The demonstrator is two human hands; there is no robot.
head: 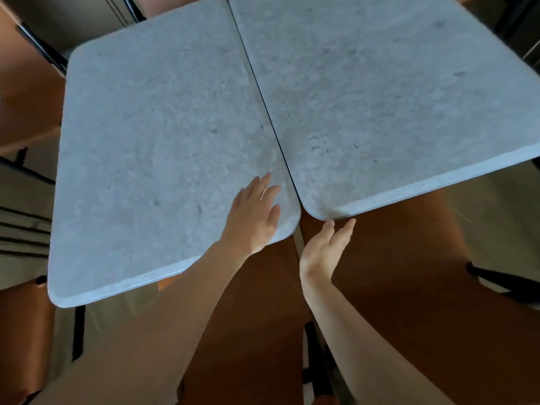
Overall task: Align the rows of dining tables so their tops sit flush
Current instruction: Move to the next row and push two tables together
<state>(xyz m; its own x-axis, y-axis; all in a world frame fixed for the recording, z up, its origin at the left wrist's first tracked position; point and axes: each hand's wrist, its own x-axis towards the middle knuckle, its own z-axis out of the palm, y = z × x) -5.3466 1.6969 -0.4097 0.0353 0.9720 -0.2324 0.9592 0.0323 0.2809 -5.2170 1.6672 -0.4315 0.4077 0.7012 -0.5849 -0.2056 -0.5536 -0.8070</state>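
A dining room of a restaurant or café: two matching grey stone-look tables [163,147] stand side by side, with brown upholstered seats [403,287] on black frames around them.

Left hand [253,213] palm down, fingers straight and together, forearm bare. Right hand [327,247] raised edge-on, fingers straight, holding nothing, forearm bare.

matt mottled stone-look table tops [163,118], brown leather-look seats [388,273]
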